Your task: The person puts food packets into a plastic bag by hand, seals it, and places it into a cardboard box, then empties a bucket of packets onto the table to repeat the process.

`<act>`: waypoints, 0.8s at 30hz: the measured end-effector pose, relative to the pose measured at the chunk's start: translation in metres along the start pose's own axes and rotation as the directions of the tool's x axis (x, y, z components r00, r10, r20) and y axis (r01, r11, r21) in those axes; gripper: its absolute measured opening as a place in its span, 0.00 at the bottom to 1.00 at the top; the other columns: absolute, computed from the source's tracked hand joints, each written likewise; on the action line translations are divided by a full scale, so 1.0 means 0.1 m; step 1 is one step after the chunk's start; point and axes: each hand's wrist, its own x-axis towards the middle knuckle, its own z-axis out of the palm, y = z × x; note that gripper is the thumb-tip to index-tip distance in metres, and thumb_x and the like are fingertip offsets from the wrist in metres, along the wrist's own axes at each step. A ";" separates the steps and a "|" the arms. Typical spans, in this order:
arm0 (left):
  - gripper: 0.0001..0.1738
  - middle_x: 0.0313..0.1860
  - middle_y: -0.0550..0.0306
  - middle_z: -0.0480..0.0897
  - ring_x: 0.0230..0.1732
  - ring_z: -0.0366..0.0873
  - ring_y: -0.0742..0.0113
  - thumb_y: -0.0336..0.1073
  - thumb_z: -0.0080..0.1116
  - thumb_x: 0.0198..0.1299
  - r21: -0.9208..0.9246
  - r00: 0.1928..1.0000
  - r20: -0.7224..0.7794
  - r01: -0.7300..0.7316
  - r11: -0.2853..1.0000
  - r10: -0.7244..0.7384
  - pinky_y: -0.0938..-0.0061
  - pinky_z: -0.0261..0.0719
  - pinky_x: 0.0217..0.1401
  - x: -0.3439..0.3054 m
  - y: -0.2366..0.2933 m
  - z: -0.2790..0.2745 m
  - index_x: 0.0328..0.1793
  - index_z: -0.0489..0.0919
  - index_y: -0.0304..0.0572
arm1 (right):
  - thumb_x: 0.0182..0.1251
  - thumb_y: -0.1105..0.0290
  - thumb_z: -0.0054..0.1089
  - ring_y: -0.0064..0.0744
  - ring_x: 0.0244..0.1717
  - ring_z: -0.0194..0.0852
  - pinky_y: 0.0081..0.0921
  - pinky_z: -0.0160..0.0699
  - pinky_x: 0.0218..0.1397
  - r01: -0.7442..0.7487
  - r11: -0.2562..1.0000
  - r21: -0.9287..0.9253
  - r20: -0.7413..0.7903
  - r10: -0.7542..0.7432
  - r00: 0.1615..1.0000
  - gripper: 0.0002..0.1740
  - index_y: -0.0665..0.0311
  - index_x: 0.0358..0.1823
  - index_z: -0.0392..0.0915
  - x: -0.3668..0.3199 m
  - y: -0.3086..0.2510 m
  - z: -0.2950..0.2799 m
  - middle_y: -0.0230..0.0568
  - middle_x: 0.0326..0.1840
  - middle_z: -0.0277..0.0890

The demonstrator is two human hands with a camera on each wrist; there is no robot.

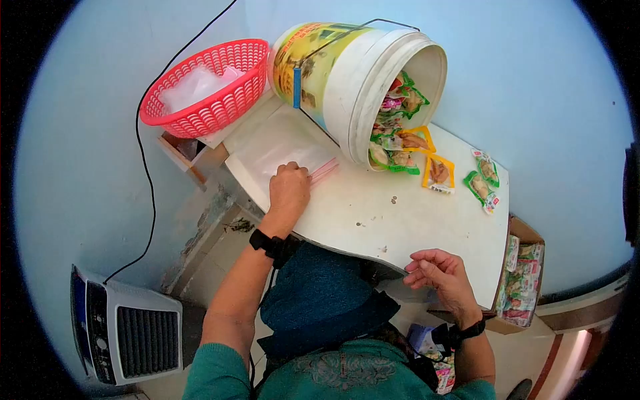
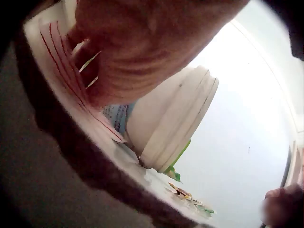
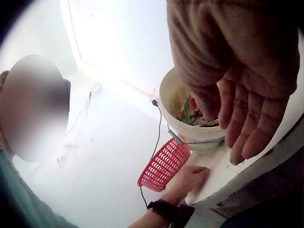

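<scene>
Clear plastic zip bags [image 1: 283, 155] lie stacked at the left end of the white table [image 1: 373, 217]; the left hand [image 1: 288, 188] rests on them, fingers curled tight and pinching their pink-striped edge. Right hand [image 1: 440, 272] sits at the table's near edge, fingers loosely spread, holding nothing. Tipped white bucket [image 1: 347, 80] spills snack packets [image 1: 439, 172] beside a red basket [image 1: 207, 87]; pale blue walls surround.

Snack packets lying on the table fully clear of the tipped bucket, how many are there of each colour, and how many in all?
Yellow packets: 1
Green packets: 2
Total: 3
Packets spilling from the mouth of the bucket are not counted.
</scene>
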 end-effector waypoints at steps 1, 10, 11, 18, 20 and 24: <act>0.08 0.38 0.47 0.83 0.46 0.80 0.46 0.33 0.61 0.56 0.047 1.000 -0.004 -0.020 0.999 0.021 0.57 0.83 0.47 0.00 0.00 0.02 0.37 0.87 0.40 | 0.74 0.68 0.59 0.35 0.42 0.87 0.26 0.87 0.43 -0.001 1.000 -0.014 -0.002 0.001 1.000 0.16 0.70 0.56 0.78 0.00 -0.01 0.01 0.47 0.45 0.85; 0.07 0.38 0.45 0.82 0.43 0.82 0.46 0.29 0.58 0.55 0.069 0.999 -0.029 -0.031 0.997 0.033 0.56 0.83 0.45 0.08 -0.05 0.03 0.34 0.85 0.34 | 0.75 0.68 0.58 0.33 0.40 0.87 0.25 0.87 0.42 0.020 1.000 0.017 0.014 -0.020 1.000 0.15 0.71 0.56 0.78 0.04 0.04 0.01 0.47 0.45 0.85; 0.07 0.38 0.45 0.82 0.43 0.82 0.46 0.31 0.60 0.57 0.038 0.999 -0.034 -0.015 0.999 0.017 0.56 0.82 0.45 0.10 -0.07 0.04 0.35 0.85 0.36 | 0.75 0.68 0.58 0.33 0.40 0.87 0.25 0.87 0.42 0.024 0.999 0.022 0.017 -0.024 1.000 0.15 0.71 0.56 0.78 0.05 0.04 0.00 0.47 0.45 0.85; 0.07 0.37 0.48 0.84 0.40 0.82 0.46 0.33 0.67 0.54 -0.180 0.989 -0.114 0.069 0.981 -0.091 0.57 0.80 0.44 0.08 -0.02 -0.17 0.35 0.85 0.39 | 0.75 0.69 0.58 0.33 0.40 0.87 0.24 0.87 0.41 0.022 0.999 0.026 0.007 -0.023 1.000 0.14 0.71 0.55 0.79 0.05 0.07 -0.01 0.47 0.44 0.85; 0.08 0.36 0.49 0.84 0.39 0.82 0.46 0.35 0.68 0.54 -0.162 0.980 -0.178 0.054 0.985 -0.083 0.58 0.79 0.43 0.10 -0.02 -0.21 0.36 0.85 0.39 | 0.75 0.69 0.57 0.32 0.40 0.87 0.24 0.87 0.41 0.027 0.999 0.042 0.008 -0.027 1.000 0.14 0.71 0.55 0.79 0.05 0.07 -0.01 0.47 0.44 0.85; 0.07 0.34 0.50 0.83 0.39 0.82 0.49 0.34 0.69 0.56 -0.181 0.953 -0.303 -0.032 0.983 -0.025 0.60 0.79 0.42 0.14 -0.03 -0.36 0.35 0.85 0.39 | 0.75 0.66 0.58 0.33 0.42 0.87 0.25 0.86 0.42 0.035 0.999 0.011 0.033 -0.035 0.999 0.16 0.69 0.56 0.78 0.07 0.09 -0.04 0.45 0.45 0.84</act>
